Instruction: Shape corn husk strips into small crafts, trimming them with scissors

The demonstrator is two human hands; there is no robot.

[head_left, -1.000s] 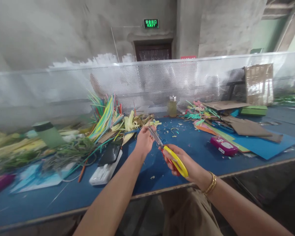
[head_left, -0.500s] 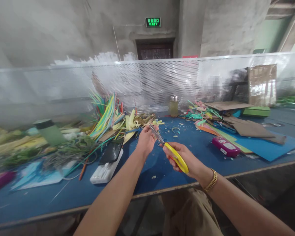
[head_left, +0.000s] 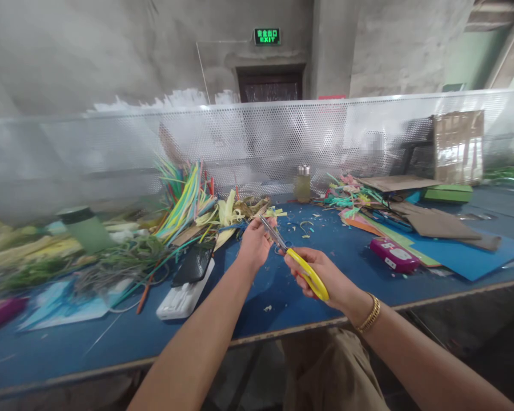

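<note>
1. Yellow-handled scissors [head_left: 298,262] lie in the right hand [head_left: 329,278], its grip closed around the handle.
2. Their long axis runs diagonally, blades pointing forward-left, over the left hand [head_left: 252,242]; I cannot tell what that grip holds.
3. Scraps litter the blue surface [head_left: 257,319]; a perforated panel [head_left: 274,140] stands behind.

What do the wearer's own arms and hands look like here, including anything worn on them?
Both forearms are bare, with no sleeves in view. The left hand and right hand are ungloved. A gold-coloured linked band circles the right wrist; the left wrist shows nothing worn.
</note>
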